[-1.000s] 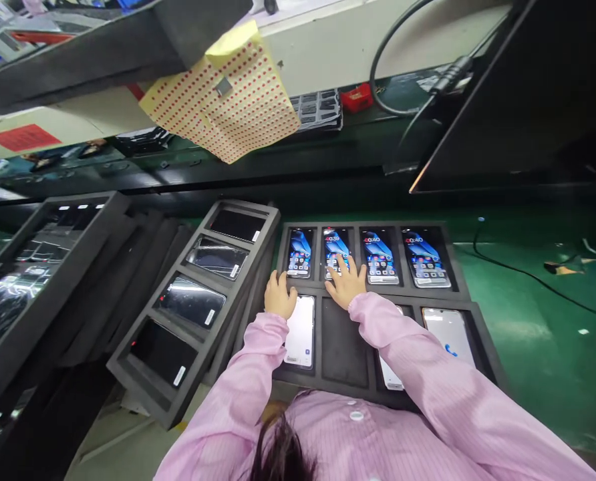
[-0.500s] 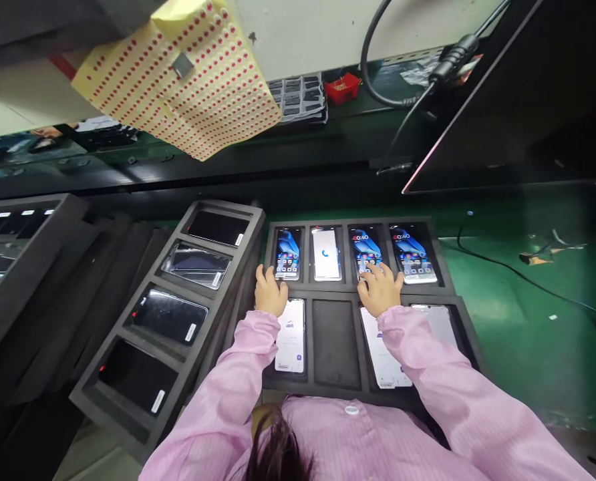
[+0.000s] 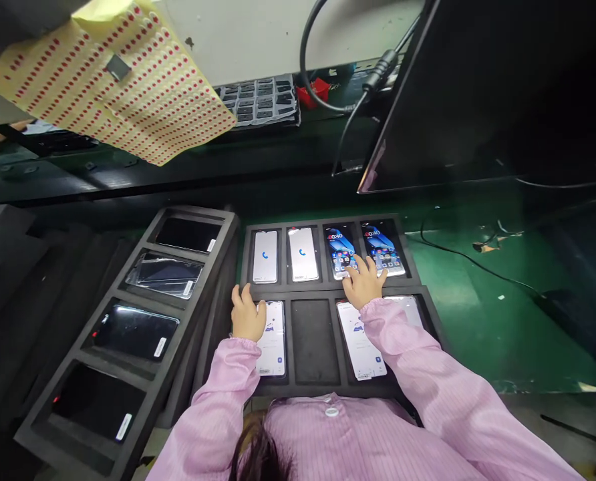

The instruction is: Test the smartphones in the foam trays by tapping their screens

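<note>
My left hand (image 3: 248, 315) hovers, fingers spread and holding nothing, by the upper left corner of a white-screened smartphone (image 3: 272, 341) in the near foam tray (image 3: 288, 384). Fingers apart, my right hand (image 3: 364, 284) reaches over the lower end of the third smartphone (image 3: 342, 246) in the far foam tray (image 3: 408, 267); touch with its screen cannot be made out. That phone and the rightmost smartphone (image 3: 381, 240) show blue home screens. The two left smartphones, one (image 3: 264, 257) beside another (image 3: 303, 254), show a blue handset icon on white. My right sleeve partly covers two near-row phones.
At left, a slanted foam tray (image 3: 142, 250) with dark-screened phones sits on stacked trays. Yellow sticker sheet (image 3: 147, 100) hangs above. A black monitor-like panel (image 3: 478, 100) fills the upper right; a cable (image 3: 458, 250) crosses the green bench (image 3: 478, 327).
The leftmost far phone has switched from its home screen to the white handset-icon screen. My left hand has drawn back from it toward me. The view has shifted right.
</note>
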Tool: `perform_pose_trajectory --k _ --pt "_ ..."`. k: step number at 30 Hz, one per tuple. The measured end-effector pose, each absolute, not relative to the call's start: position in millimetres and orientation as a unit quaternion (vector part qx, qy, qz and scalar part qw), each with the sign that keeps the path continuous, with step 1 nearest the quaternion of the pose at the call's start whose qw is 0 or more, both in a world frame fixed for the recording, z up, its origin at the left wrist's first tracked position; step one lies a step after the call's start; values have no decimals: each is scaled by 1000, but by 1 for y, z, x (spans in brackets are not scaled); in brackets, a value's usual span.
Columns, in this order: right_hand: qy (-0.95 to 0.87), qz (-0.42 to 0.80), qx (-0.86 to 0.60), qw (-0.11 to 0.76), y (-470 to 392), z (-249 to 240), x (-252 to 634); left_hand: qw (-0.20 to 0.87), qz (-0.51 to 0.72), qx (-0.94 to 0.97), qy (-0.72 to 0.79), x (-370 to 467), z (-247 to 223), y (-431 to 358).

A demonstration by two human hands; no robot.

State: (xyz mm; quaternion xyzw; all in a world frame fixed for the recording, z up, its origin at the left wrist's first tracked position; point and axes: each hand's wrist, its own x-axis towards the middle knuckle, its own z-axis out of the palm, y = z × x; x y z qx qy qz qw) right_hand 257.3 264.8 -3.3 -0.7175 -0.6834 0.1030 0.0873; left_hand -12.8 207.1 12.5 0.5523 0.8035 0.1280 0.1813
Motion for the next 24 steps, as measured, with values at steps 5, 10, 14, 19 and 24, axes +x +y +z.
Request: perform_pose_trajectory --k 5,10,14,19,24 --pt "-631 95 -766 81 262 0 309 237 177 484 824 -24 3 181" --pt "-645 89 -757 58 262 -7 336 237 219 477 818 -30 -7 160" --pt "-626 106 -769 76 259 -6 337 242 206 475 820 -25 -5 150" --pt "-591 132 -782 149 234 -2 361 235 207 486 816 -22 -3 133" --pt "-559 142 -800 164 189 -12 398 238 199 469 827 -21 -3 114"
